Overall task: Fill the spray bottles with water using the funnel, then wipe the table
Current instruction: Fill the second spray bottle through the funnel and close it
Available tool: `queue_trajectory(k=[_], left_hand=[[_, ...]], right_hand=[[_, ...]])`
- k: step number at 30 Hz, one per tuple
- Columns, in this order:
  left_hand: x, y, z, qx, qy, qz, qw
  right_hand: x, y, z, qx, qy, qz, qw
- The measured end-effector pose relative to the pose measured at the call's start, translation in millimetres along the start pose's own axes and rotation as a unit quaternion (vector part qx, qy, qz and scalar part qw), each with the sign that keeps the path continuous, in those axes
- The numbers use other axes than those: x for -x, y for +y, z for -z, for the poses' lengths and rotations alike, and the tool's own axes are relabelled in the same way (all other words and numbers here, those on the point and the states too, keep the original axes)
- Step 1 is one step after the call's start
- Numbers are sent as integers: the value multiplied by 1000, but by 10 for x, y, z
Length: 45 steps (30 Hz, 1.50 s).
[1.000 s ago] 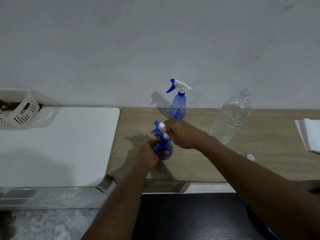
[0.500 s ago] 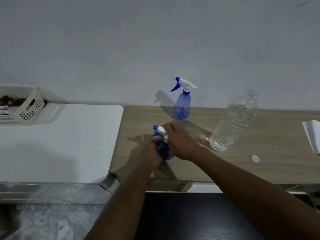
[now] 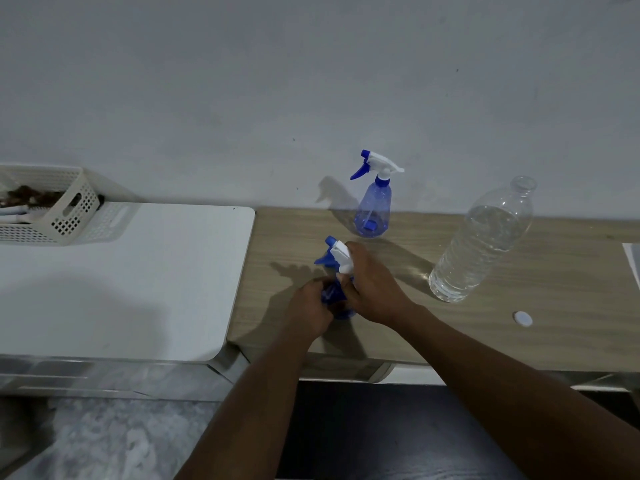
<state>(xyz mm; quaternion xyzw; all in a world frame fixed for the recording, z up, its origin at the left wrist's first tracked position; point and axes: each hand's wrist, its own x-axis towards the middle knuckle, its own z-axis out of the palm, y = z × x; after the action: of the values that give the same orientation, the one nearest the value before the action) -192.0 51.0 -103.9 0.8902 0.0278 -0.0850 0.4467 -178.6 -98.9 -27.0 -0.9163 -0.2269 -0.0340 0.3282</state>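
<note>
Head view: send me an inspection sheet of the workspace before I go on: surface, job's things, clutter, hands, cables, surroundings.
Surface: wooden table, with a white table beside it on the left.
Job's things: near spray bottle held in both hands, trigger head on; far spray bottle upright by the wall; water bottle uncapped, holding water; white cap lying on the wood; no funnel seen.
Clutter: white basket with dark contents on the white table; white sheet at the right edge.
Hands: left hand grips the near bottle's body; right hand grips its neck.
Cables: nothing seen.
Surroundings: plain wall behind.
</note>
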Motion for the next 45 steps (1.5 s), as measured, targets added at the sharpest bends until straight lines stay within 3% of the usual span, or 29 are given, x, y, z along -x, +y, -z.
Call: queue_trajectory(k=[10, 13, 18, 22, 28, 32, 37, 41, 45], left_hand=[[21, 11, 18, -4, 9, -1, 1000], [17, 17, 22, -5, 6, 0, 1000], [27, 52, 18, -14, 1, 16, 1000], [32, 53, 27, -18, -1, 6, 1000], [21, 52, 25, -27, -3, 28, 999], [30, 67, 31, -33, 0, 10, 999], [61, 92, 34, -6, -5, 23, 1000], [70, 97, 50, -16, -7, 9, 1000], [58, 93, 20, -11, -1, 34, 999]], right_hand=[[-30, 3, -61, 145, 28, 20, 989], [-33, 24, -18, 130, 11, 49, 990], [-47, 23, -89, 149, 22, -20, 988], [21, 60, -97, 136, 35, 7, 990], [-39, 42, -92, 122, 27, -30, 992], [-8, 98, -78, 122, 43, 9, 992], [-81, 59, -93, 108, 34, -34, 993], [-24, 90, -64, 92, 37, 17, 995], [-70, 81, -134, 66, 36, -48, 996]])
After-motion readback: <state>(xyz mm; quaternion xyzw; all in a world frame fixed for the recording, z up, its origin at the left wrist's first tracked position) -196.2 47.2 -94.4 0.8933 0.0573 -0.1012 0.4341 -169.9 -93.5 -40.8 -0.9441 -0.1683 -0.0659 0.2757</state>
